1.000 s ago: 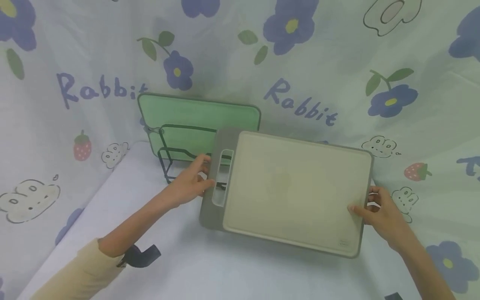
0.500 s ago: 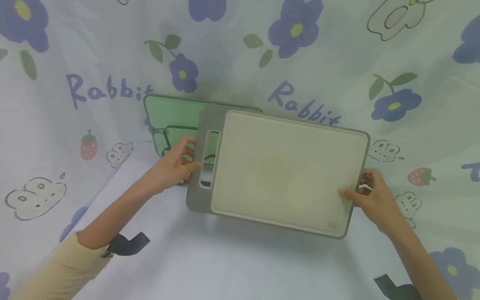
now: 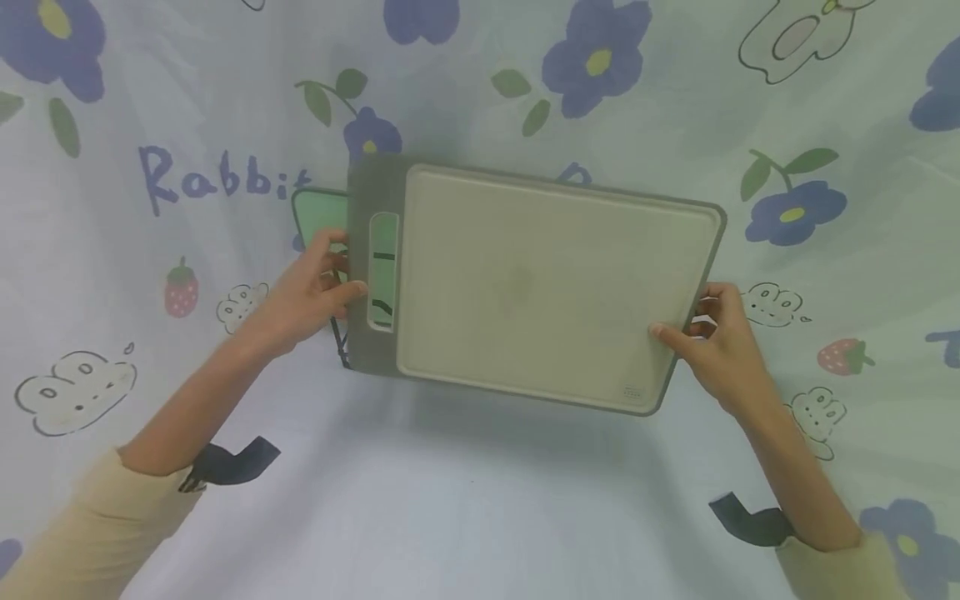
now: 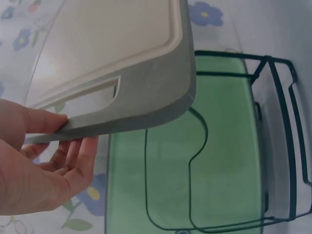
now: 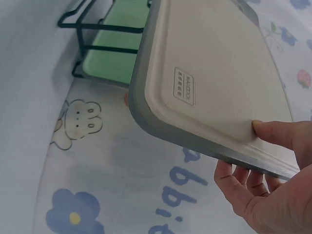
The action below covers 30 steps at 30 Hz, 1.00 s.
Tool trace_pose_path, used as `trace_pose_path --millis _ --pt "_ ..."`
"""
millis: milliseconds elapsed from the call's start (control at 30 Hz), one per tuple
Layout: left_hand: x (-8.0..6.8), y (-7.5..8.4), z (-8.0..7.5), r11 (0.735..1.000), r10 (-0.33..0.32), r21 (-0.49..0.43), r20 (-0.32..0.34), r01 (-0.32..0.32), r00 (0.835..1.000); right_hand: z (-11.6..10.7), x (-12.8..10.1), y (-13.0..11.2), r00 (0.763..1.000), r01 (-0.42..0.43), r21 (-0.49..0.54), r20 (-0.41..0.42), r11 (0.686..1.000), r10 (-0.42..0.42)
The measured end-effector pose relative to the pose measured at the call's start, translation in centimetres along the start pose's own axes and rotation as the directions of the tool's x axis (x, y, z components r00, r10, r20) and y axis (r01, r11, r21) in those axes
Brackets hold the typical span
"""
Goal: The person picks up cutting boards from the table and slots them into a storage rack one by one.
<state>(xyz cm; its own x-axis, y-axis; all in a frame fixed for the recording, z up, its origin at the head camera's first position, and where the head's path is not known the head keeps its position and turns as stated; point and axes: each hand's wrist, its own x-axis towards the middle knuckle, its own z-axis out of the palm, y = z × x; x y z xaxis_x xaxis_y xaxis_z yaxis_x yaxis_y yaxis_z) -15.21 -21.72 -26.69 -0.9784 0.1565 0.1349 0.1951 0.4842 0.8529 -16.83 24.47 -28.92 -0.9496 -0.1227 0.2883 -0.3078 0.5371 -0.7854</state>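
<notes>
A beige cutting board [image 3: 540, 283] with a grey rim and a slot handle is held up off the table between both hands. My left hand [image 3: 311, 287] pinches its grey handle end, thumb on the front face and fingers behind. At the opposite short edge my right hand [image 3: 712, 342] pinches the rim in the same way. Behind the board stands a green cutting board [image 3: 322, 212], mostly covered in the head view. In the left wrist view that green board leans in a dark wire rack [image 4: 278, 97], and the beige board is apart from the rack.
The white tabletop [image 3: 465, 508] stretches out in front of the boards. A curtain [image 3: 465, 108] printed with flowers, rabbits and lettering hangs close behind the rack and along both sides. Dark straps [image 3: 232, 462] sit at the wrists.
Both hands have raised the beige board and shifted it left, so it now covers most of the green board and rack. The grip at both ends looks the same.
</notes>
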Motion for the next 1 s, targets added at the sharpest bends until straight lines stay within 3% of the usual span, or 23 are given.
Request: trace_pose_path --millis 133,600,833,1000 --pt "0.4 0.1 -0.9 0.999 -0.016 0.04 -0.061 0.019 0.998 0.7 1.0 -0.8 1.0 0.023 0.019 -0.021 1.0 -0.022" --pt "1.7 -0.3 -4.1 0.999 -0.017 0.043 -0.225 0.028 0.974 3.3 4.3 -3.5 0.988 0.128 0.082 -0.101 0.988 -0.12" --pt "1.8 -0.9 -5.2 0.992 0.008 0.127 -0.272 0.028 0.962 4.6 5.6 -4.2 0.988 0.123 0.098 -0.102 0.988 -0.113" --pt "2.3 -1.2 -5.9 0.99 -0.001 0.137 -0.291 0.043 0.957 5.6 6.6 -4.3 0.984 0.149 0.1 -0.116 0.984 -0.137"
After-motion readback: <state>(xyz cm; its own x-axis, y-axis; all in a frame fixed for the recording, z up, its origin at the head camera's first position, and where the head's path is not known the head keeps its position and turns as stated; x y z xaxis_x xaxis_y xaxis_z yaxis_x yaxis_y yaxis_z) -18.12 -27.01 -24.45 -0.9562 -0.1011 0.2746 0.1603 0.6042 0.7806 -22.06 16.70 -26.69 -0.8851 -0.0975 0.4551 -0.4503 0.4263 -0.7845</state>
